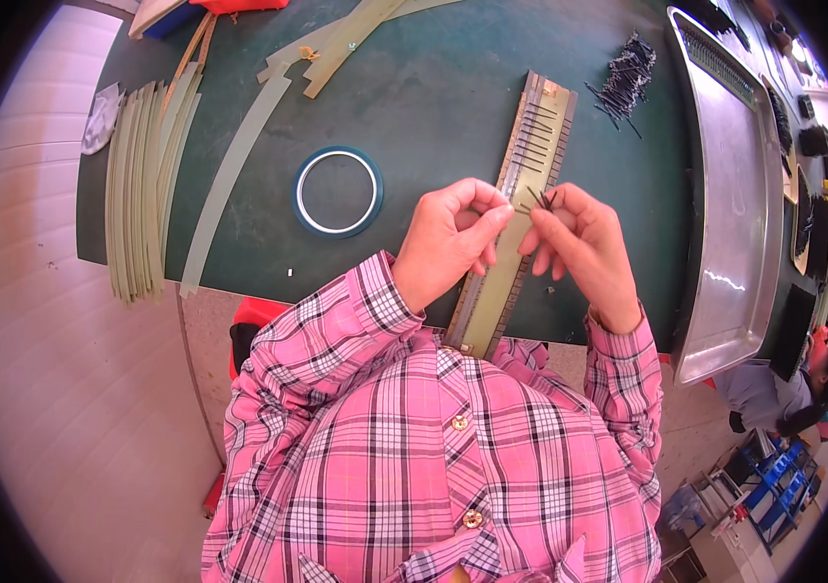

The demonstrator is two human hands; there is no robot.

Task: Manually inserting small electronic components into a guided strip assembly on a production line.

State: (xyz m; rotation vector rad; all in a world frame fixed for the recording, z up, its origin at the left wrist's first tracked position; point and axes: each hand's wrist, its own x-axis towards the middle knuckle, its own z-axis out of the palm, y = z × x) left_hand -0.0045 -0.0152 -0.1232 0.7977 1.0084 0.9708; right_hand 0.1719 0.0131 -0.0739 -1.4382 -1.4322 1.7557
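A long, narrow jig (497, 282) with notched dark edges and a yellow-green middle runs from the table edge away from me. Several thin black pins (534, 136) lie crosswise in a row along its far part. My right hand (584, 243) is over the jig's right edge, pinching a small bunch of similar black pins (542, 199) between thumb and fingers. My left hand (453, 238) is at the jig's left edge, thumb and forefinger pressed together. Whatever is between those fingertips is too small to make out.
A loose pile of black pins (628, 76) lies at the far right, beside a long metal tray (725, 243). Left of my hands is a roll of blue-green tape (375, 194). Pale strips (137, 194) are stacked at the left, with more strips (239, 155) behind the tape.
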